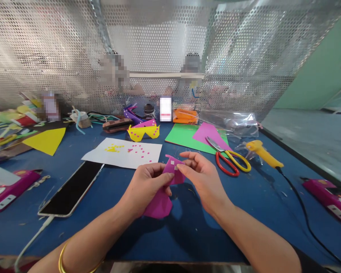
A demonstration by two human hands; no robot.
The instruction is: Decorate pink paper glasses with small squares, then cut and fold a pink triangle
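A magenta paper cut-out (159,204), folded and shaped like paper glasses, is pinched in my left hand (147,182) between thumb and fingers. Two small pale squares (172,162) sit on its upper part. My right hand (201,176) has its thumb pressed on the paper by the second square, with fingertips behind the edge. Beyond my hands lies a white sheet (122,159) bearing small yellow pieces (115,147) and small pink squares (142,156). Behind the sheet stand yellow paper glasses (143,133) dotted with pink squares.
Scissors (227,161) with red and yellow handles lie right of my hands, beside a yellow glue gun (263,153) with its cord. Green paper (183,136) and pink paper (208,134) are behind them. A charging phone (74,189) lies left. A perforated metal screen (159,45) closes the back.
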